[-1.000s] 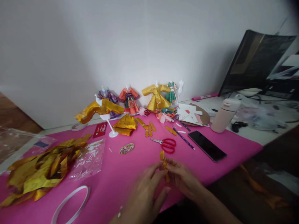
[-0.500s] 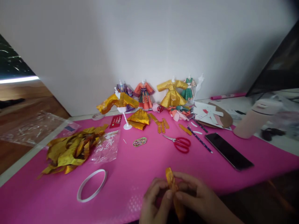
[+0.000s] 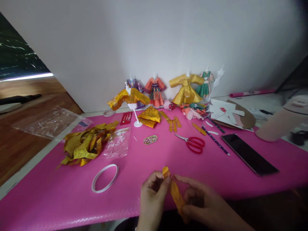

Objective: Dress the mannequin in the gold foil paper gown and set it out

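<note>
Golden fabric strip (image 3: 176, 194) runs slantwise between the two hands, above the near edge of the pink-covered desk (image 3: 72, 195). Left grip (image 3: 152, 194): thumb and forefinger pressed together on the strip near its upper end, a short folded tip standing out beyond them. Right grip (image 3: 204, 200): forefinger stretched out to just beside the left thumb tip, thumb against the lower part of the strip, other fingers curled; cannot tell whether they close on the fabric from behind. Beyond the right grip lie red-handled scissors (image 3: 192, 143), blades toward the left; farther right of it, a dark patterned pencil (image 3: 216, 140) and a black phone (image 3: 249, 154). Left of the left grip, well apart, a white ring (image 3: 94, 184); farther out on that side, a heap of golden scraps (image 3: 80, 144). Beyond the left grip, a small speckled oval piece (image 3: 150, 140). Compared with half a second ago: the thumbs, then close together at the strip's middle, are now apart, left near the upper end, right lower down; the strip leans more, and its middle stretch is bared. Scissors and ring keep their places on the desk; the view itself has shifted.
</note>
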{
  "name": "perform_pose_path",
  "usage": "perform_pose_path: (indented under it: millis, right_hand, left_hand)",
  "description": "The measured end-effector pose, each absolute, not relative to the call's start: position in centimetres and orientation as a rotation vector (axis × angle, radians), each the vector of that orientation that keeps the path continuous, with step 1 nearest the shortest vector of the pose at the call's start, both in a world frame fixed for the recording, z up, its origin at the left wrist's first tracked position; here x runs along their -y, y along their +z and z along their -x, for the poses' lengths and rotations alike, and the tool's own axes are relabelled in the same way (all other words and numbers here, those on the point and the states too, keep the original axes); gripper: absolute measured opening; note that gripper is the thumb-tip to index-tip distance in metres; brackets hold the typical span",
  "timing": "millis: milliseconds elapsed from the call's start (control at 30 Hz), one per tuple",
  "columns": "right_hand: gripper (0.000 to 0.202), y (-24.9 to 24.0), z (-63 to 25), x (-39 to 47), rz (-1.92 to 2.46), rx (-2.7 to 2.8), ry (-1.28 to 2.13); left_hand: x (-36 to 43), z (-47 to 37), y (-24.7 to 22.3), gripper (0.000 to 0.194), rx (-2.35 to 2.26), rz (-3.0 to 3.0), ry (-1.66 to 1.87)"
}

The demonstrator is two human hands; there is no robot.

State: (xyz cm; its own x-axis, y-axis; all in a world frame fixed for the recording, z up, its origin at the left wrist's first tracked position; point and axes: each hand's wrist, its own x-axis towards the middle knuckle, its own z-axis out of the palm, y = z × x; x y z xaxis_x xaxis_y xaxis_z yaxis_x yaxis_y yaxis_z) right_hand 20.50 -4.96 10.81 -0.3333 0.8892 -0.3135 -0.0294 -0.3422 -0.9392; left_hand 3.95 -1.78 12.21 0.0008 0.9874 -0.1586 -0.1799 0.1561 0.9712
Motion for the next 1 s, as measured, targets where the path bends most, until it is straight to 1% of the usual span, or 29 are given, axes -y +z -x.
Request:
perform_pose_path:
  millis: [167,367,500,600,633,733,800,867,1000]
  right_hand:
    - [0.077,10.6,-20.4,5.1,1.196,1.169,1.758]
    - [0.080,9.6,-20.3,5.0,1.234,1.200,1.778]
    - [0.066,9.6,-21.0,5.0,1.220,1.389,1.728]
    - [0.062,10.3,-22.0,5.2,1.278,1.520,1.533]
    - [0.058,10.6,-22.3,5.3,1.302,1.540,1.469]
    - [0.032,11.6,-22.6,5.2,1.292,1.539,1.399]
    - [0.022,12.1,-22.4,5.1,1.259,1.486,1.395]
    - [0.020,12.3,-22.2,4.9,1.258,1.436,1.359]
    - [0.025,12.4,-22.5,4.3,1.327,1.356,1.274]
  left_hand:
    - [1.6,-3.8,11.8,0.029,-1.150,-0.952,1.183]
    - [1.6,-3.5,12.0,0.034,-1.121,-0.917,1.215]
    - [2.2,-3.3,12.5,0.035,-1.013,-0.879,1.184]
    - [3.1,-3.6,12.6,0.034,-0.970,-0.900,1.107]
    - [3.4,-3.8,12.5,0.033,-0.974,-0.904,1.087]
    - [4.2,-4.7,11.7,0.028,-1.036,-0.993,1.076]
    - [4.5,-5.4,11.1,0.025,-1.057,-1.058,1.050]
    - [4.8,-5.9,10.5,0.027,-1.001,-1.022,0.995]
    - [5.1,-6.2,9.9,0.044,-0.776,-0.779,0.795]
